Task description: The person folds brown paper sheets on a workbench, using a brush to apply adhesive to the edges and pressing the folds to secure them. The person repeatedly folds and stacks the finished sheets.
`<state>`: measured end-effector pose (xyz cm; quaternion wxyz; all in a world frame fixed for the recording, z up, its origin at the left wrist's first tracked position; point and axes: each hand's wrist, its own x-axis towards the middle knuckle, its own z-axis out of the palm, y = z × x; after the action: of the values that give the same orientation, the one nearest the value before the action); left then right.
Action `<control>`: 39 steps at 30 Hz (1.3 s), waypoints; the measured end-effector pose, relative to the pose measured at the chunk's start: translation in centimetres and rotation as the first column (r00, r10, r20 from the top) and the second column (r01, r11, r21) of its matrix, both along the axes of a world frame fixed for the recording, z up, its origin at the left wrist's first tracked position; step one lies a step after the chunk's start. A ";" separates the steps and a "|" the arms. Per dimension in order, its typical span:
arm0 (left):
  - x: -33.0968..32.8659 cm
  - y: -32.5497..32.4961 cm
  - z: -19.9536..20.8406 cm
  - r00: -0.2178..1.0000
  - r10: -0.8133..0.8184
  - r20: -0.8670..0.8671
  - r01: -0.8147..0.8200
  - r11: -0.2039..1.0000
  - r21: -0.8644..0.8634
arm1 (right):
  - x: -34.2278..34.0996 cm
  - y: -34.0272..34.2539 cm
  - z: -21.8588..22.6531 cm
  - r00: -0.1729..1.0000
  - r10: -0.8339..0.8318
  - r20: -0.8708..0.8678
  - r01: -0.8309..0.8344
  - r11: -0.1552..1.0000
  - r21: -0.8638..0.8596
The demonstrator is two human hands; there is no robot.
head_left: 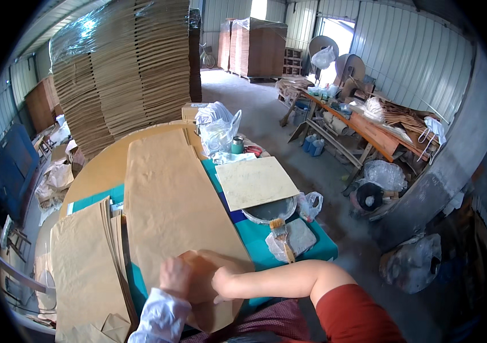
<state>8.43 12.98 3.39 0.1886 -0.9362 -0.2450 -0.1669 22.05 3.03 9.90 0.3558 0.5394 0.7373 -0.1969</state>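
A long brown paper bag (169,177) lies lengthwise on the table, its near end raised into a folded, opened flap (202,273) between my hands. My left hand (175,276), below a pale sleeve, is closed at the left side of that flap; its fingers are slightly blurred. My right hand (226,284) comes in from the right with its fingers curled on the flap's right edge. To the left lies a stack of similar brown paper bags (86,268), the top one folded at its near end.
Right of the bag, a flat pale board (257,182) covers part of a round basin (272,212). A brush (280,234) rests on a plastic-wrapped block (300,237). Behind stand a green can (237,144), red-handled scissors (253,151) and a plastic bag (220,134). Tall cardboard stacks (123,74) rise beyond the table.
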 end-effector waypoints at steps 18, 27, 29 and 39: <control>-6.5 1.1 0.1 0.996 0.005 -0.092 -0.090 0.278 -0.956 | 6.7 -0.8 -1.4 0.984 0.084 -0.155 -0.056 0.983 0.176; -6.8 2.3 0.2 0.993 -0.092 0.072 0.076 0.040 -0.996 | 5.9 1.6 -2.0 0.877 -0.249 -0.411 0.377 0.887 0.268; -7.2 1.0 -2.4 0.998 -0.032 -0.044 -0.028 0.397 -0.917 | 4.8 0.1 -2.2 0.944 -0.176 -0.281 0.296 0.827 0.478; -4.9 -3.6 3.8 0.951 0.023 -0.309 -0.280 0.491 -0.825 | 20.0 -14.8 -0.3 0.993 -0.111 -0.047 0.100 0.543 0.834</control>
<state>3.49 9.37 7.16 -0.2572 -0.8929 -0.3506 0.1171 42.02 -11.78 9.57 0.0489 0.6881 0.7065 0.1584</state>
